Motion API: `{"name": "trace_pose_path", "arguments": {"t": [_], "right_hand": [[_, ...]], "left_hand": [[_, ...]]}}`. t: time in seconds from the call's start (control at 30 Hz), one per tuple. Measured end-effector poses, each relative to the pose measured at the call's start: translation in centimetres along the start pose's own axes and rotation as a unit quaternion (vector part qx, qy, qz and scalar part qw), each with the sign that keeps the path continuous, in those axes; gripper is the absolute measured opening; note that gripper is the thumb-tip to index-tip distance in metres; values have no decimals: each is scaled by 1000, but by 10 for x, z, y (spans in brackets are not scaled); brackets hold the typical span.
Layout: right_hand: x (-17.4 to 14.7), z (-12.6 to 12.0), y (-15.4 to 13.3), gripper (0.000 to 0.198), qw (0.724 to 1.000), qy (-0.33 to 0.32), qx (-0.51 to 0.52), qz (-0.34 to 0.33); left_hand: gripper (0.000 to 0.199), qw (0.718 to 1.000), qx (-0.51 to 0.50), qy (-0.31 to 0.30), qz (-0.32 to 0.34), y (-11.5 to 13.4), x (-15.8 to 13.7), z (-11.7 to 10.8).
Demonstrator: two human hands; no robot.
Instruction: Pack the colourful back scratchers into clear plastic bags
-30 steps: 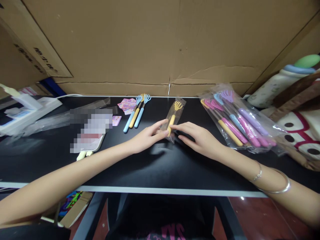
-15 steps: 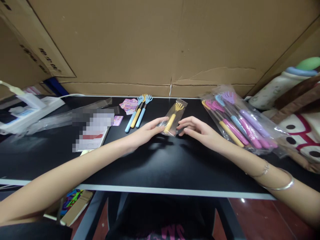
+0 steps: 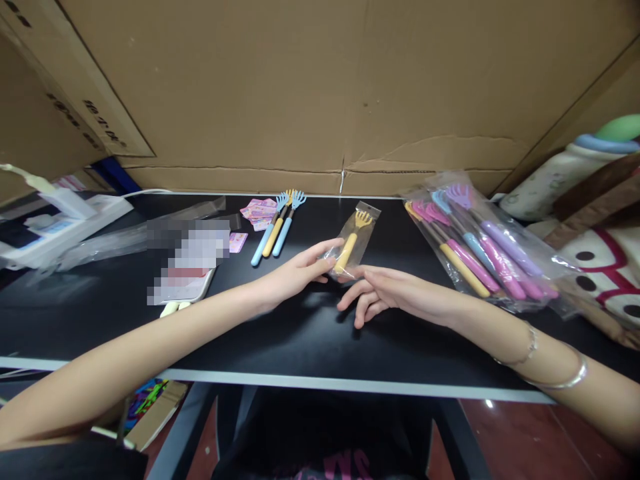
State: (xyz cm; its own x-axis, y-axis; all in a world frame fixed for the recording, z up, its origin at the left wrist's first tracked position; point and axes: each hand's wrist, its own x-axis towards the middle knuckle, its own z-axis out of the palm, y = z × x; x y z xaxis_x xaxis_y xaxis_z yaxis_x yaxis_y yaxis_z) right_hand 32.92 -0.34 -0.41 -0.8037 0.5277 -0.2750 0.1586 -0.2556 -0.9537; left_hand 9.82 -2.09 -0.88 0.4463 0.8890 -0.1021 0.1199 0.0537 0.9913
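Observation:
A yellow back scratcher (image 3: 346, 252) with a small claw head lies inside a clear plastic sleeve (image 3: 369, 220), claw end pointing away from me. My left hand (image 3: 305, 267) pinches the sleeve's lower left side between thumb and fingers. At the sleeve's lower right end is my right hand (image 3: 383, 290), one finger touching its bottom edge while the others spread apart below. To the left lie loose blue and yellow back scratchers (image 3: 274, 233), side by side. On the right, a large clear bag (image 3: 480, 247) holds several pink, purple, blue and yellow ones.
Small pink printed cards (image 3: 259, 210) lie behind the loose scratchers. Further left are a phone (image 3: 193, 267), partly blurred out, crumpled plastic wrap (image 3: 110, 243) and a white power strip (image 3: 65, 223). A bottle (image 3: 555, 170) and a plush-like bag (image 3: 605, 267) stand right. Cardboard (image 3: 300, 87) walls the back.
My right hand has moved slightly down and left, turned, and reached the sleeve's bottom end. The sleeved scratcher has shifted a little right and down with my left hand.

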Motion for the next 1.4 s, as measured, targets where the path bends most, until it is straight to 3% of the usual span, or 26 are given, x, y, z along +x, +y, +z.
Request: {"name": "trace_pose_path", "arguments": {"t": [0.2, 0.43, 0.9, 1.4], "right_hand": [[6, 7, 1, 43, 995, 98, 20, 2], [9, 14, 3, 49, 989, 148, -17, -23], [11, 13, 2, 51, 984, 175, -16, -17], [12, 10, 6, 55, 964, 263, -21, -35]], "left_hand": [[61, 996, 70, -9, 53, -8, 4, 0], [59, 987, 113, -22, 115, -11, 4, -1], [53, 981, 158, 31, 110, -5, 0, 3], [69, 986, 134, 35, 93, -7, 2, 4]]}}
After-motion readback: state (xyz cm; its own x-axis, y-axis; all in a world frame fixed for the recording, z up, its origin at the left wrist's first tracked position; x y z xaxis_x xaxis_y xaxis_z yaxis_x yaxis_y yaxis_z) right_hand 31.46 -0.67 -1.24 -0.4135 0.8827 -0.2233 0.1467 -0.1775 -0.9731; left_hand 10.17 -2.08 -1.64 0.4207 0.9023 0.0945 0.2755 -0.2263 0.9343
